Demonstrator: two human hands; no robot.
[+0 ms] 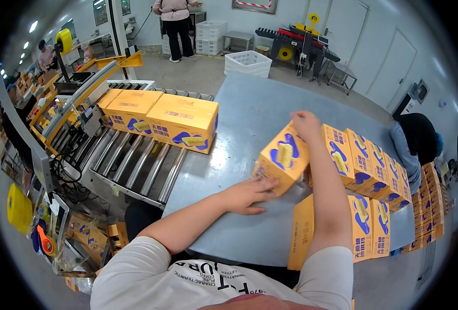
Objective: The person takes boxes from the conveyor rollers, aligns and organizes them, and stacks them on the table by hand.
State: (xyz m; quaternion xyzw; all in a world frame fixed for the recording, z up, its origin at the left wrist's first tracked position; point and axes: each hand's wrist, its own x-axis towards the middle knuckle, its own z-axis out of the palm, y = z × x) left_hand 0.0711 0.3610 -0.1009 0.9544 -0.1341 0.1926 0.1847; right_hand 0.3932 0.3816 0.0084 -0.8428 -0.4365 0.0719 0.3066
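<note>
A yellow carton (285, 155) with a blue patch and a picture of a pastry bar stands at an angle on the metal table. Against its lower left side lies my left hand (250, 195), fingers spread and resting partly on the tabletop. My right hand (305, 125) has its fingers curled in at the carton's upper right corner, slightly blurred; the fingertips are partly hidden. Under my right forearm, another yellow carton (302, 232) shows its plain side. A row of matching cartons (361, 157) stands just right of that forearm, with a pair of cartons (372, 226) nearer me.
Yellow cartons (183, 121) sit in line on the roller conveyor (136, 165), left of the metal table (249, 103). A white crate (248, 64) stands on the floor beyond. At the right, a person in dark headwear (419, 137) is beside more stacked cartons (429, 206).
</note>
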